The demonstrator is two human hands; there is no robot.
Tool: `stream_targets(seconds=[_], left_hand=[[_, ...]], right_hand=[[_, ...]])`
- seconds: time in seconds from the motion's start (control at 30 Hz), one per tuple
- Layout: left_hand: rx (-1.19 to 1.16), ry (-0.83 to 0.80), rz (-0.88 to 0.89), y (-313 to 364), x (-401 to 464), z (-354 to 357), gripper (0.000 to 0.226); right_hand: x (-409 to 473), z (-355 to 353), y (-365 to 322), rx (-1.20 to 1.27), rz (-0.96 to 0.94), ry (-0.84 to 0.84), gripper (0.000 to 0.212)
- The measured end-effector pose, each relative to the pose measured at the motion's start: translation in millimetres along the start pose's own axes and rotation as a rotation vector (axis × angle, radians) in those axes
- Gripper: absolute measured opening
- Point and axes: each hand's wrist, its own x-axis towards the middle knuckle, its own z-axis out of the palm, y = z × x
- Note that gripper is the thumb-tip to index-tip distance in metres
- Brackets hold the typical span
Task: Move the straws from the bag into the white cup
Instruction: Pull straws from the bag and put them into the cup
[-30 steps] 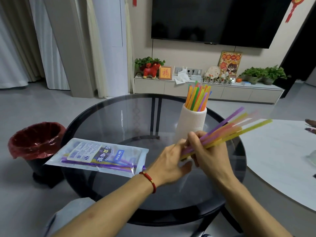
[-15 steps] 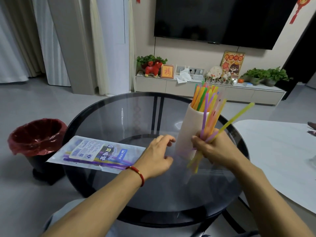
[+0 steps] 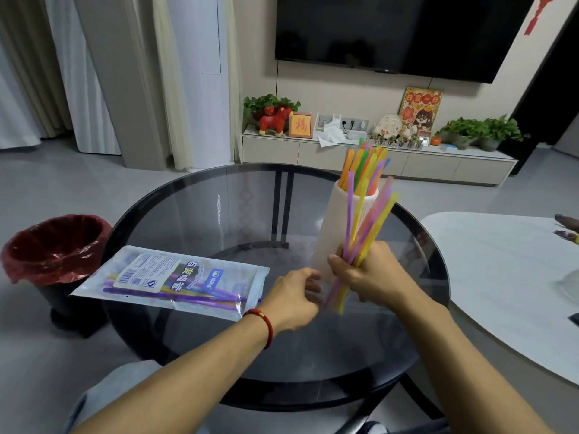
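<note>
My right hand (image 3: pixel 371 272) grips a bundle of coloured straws (image 3: pixel 366 227), held nearly upright just in front of the white ribbed cup (image 3: pixel 332 227). The cup stands on the round glass table (image 3: pixel 219 214) and holds several straws (image 3: pixel 365 164) that stick out of its top. My left hand (image 3: pixel 293 297), with a red bracelet at the wrist, hovers by the lower ends of the bundle, fingers loosely curled and holding nothing. The clear straw bag (image 3: pixel 175 280) lies flat on the table to the left with a few purple and yellow straws inside.
A bin with a red liner (image 3: pixel 53 245) stands on the floor left of the table. A white table (image 3: pixel 507 277) sits close on the right. Behind are a TV cabinet (image 3: pixel 376 158) with plants and ornaments, and a wall TV.
My right hand has swung the straw bundle from pointing right to nearly upright beside the cup. My left hand let go of the bundle and now sits by its lower ends.
</note>
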Motion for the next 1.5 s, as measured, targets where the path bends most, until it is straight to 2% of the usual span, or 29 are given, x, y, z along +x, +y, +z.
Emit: stream_targets(seconds=[0.1, 0.23, 0.4, 0.47, 0.6, 0.67, 0.73, 0.83, 0.93, 1.03, 1.1, 1.2, 1.4, 1.5], left_hand=[[-0.01, 0.028, 0.029, -5, -1, -6, 0.06], [-0.016, 0.14, 0.057, -5, -3, -8, 0.047], [-0.091, 0.241, 0.158, 0, -1, -19, 0.046], [-0.15, 0.214, 0.199, 9, 3, -27, 0.062], [-0.157, 0.089, 0.296, 51, 29, -46, 0.11], [-0.17, 0.069, 0.322, 76, 47, -52, 0.123], [-0.191, 0.066, 0.327, 94, 62, -53, 0.128], [-0.238, 0.076, 0.317, 97, 74, -43, 0.118], [-0.129, 0.219, 0.294, 90, 76, -31, 0.091], [-0.075, 0.312, 0.273, 86, 79, -25, 0.081], [-0.062, 0.319, 0.255, 85, 81, -24, 0.074], [-0.029, 0.318, 0.251, 88, 86, -25, 0.066], [-0.055, 0.292, 0.287, 88, 83, -27, 0.075], [-0.075, 0.266, 0.305, 88, 83, -26, 0.077]], right_hand=[[-2, 1, 2, 0.019, 0.002, 0.032, 0.035], [-11, 10, 1, -0.038, 0.016, -0.096, 0.035], [-18, -1, 12, 0.179, 0.059, 0.111, 0.032], [-22, -6, 15, 0.312, 0.122, 0.201, 0.029], [-20, -40, 15, 0.704, 0.131, 0.59, 0.025], [-11, -62, 10, 0.825, 0.109, 0.712, 0.025], [6, -78, 5, 0.894, 0.085, 0.756, 0.023], [40, -87, -1, 0.813, 0.075, 0.732, 0.025], [66, -75, 0, 0.492, 0.107, 0.639, 0.032], [73, -62, -2, 0.243, 0.116, 0.537, 0.04], [73, -61, -6, 0.145, 0.092, 0.496, 0.036], [72, -72, -13, 0.165, 0.063, 0.492, 0.037], [73, -88, -16, 0.199, 0.058, 0.494, 0.029], [71, -93, -19, 0.196, 0.029, 0.527, 0.043]])
